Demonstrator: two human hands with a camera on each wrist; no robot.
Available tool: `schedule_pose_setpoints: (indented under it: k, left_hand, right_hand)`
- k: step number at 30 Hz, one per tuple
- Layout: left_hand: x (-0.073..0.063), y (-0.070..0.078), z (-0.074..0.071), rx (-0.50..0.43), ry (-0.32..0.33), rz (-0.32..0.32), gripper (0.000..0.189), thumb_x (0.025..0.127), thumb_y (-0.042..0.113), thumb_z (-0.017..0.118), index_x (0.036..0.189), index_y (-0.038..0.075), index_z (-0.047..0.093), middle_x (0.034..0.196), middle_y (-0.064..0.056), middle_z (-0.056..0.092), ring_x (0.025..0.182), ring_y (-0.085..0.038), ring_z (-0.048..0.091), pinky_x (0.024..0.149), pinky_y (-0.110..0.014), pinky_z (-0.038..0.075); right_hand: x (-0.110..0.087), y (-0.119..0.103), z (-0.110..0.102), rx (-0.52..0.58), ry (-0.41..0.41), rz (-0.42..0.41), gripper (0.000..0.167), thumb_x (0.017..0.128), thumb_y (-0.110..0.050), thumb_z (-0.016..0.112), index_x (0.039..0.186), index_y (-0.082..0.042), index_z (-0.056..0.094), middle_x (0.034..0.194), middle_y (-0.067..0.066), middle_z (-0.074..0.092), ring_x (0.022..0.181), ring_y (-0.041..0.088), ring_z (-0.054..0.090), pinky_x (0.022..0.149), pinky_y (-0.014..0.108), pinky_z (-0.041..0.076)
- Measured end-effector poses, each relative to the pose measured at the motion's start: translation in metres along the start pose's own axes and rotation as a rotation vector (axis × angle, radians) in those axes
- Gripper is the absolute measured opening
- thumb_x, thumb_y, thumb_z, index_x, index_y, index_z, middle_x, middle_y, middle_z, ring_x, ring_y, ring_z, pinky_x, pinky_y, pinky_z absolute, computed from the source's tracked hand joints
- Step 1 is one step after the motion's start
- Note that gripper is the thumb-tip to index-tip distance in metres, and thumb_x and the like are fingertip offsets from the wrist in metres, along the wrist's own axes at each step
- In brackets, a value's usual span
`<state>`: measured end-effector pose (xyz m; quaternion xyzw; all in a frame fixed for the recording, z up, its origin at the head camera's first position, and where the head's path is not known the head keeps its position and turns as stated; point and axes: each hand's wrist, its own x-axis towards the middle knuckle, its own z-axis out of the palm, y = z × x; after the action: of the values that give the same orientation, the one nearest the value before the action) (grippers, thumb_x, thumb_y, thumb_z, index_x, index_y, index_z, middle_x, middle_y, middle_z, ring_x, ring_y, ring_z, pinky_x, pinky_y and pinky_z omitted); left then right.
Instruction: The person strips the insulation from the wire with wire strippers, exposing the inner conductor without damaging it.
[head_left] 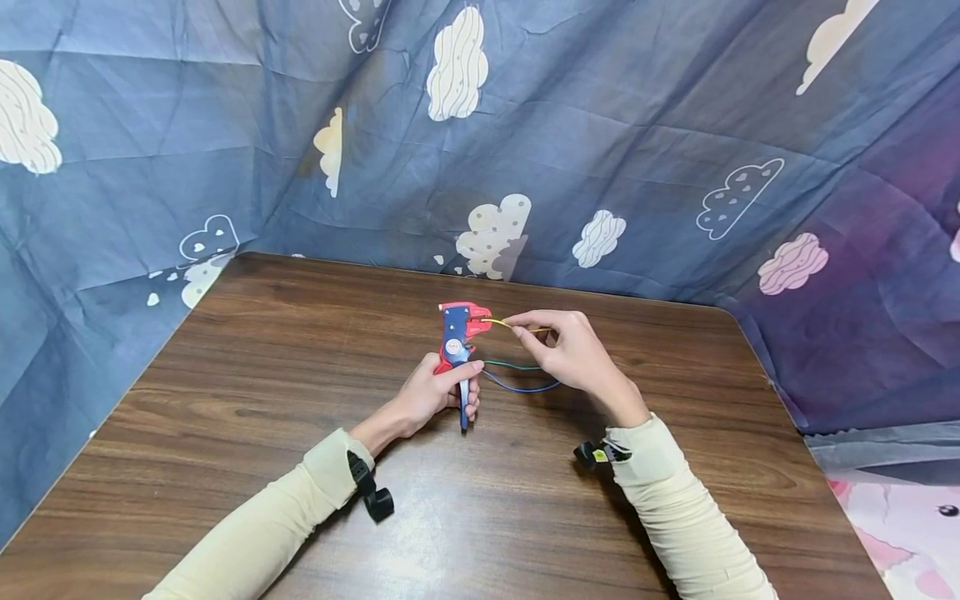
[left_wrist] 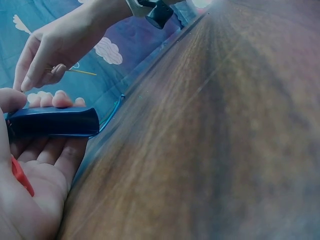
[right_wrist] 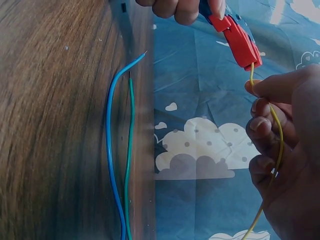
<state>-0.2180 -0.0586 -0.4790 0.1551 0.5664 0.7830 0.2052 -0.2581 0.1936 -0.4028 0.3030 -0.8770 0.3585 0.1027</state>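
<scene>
My left hand (head_left: 431,393) grips the handle of a red and blue wire stripper (head_left: 454,327), held upright above the table with its red jaws facing right. Between thumb and index finger, my right hand (head_left: 566,346) pinches a thin yellow wire (right_wrist: 278,131). The wire's end reaches the stripper's red jaws, and its tail runs down past the palm in the right wrist view. In the left wrist view the blue handle (left_wrist: 55,122) lies across the left fingers, and the stripper's head is out of sight.
A blue wire (right_wrist: 109,135) and a green wire (right_wrist: 130,135) lie side by side on the brown wooden table (head_left: 247,400); bare metal shows at their tips. A blue curtain (head_left: 405,175) with cloud prints hangs behind the table's far edge. Black cameras sit at both wrists.
</scene>
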Motion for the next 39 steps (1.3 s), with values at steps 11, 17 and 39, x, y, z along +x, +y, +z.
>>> schedule_pose_setpoints:
  k: [11, 17, 39]
  left_hand:
    - [0.0005, -0.0002, 0.0003, -0.001, 0.007, 0.004, 0.037, 0.109, 0.029, 0.064, 0.094, -0.004, 0.059, 0.072, -0.006, 0.06, 0.062, -0.019, 0.06, 0.063, -0.033, 0.06]
    - [0.0006, -0.0002, -0.0006, 0.007, 0.005, 0.004, 0.035, 0.109, 0.03, 0.065, 0.091, 0.0, 0.061, 0.071, -0.006, 0.061, 0.06, -0.019, 0.061, 0.064, -0.036, 0.062]
    - [-0.0006, -0.0013, -0.0004, 0.085, 0.022, 0.028, 0.045, 0.109, 0.034, 0.064, 0.078, 0.001, 0.06, 0.063, -0.004, 0.06, 0.05, -0.02, 0.06, 0.054, -0.034, 0.058]
  right_hand:
    - [0.0014, -0.0024, -0.0002, 0.007, 0.0, -0.016, 0.019, 0.106, -0.023, 0.072, 0.121, -0.025, 0.083, 0.084, 0.001, 0.076, 0.051, 0.013, 0.047, 0.047, 0.023, 0.038]
    - [0.0016, -0.0024, -0.0001, 0.016, -0.017, -0.017, 0.019, 0.106, -0.022, 0.071, 0.121, -0.029, 0.082, 0.085, -0.007, 0.074, 0.052, 0.011, 0.047, 0.048, 0.024, 0.04]
    - [0.0004, -0.006, -0.0011, 0.016, -0.023, -0.003, 0.019, 0.107, -0.024, 0.07, 0.121, -0.029, 0.082, 0.084, -0.006, 0.073, 0.052, 0.01, 0.047, 0.048, 0.025, 0.041]
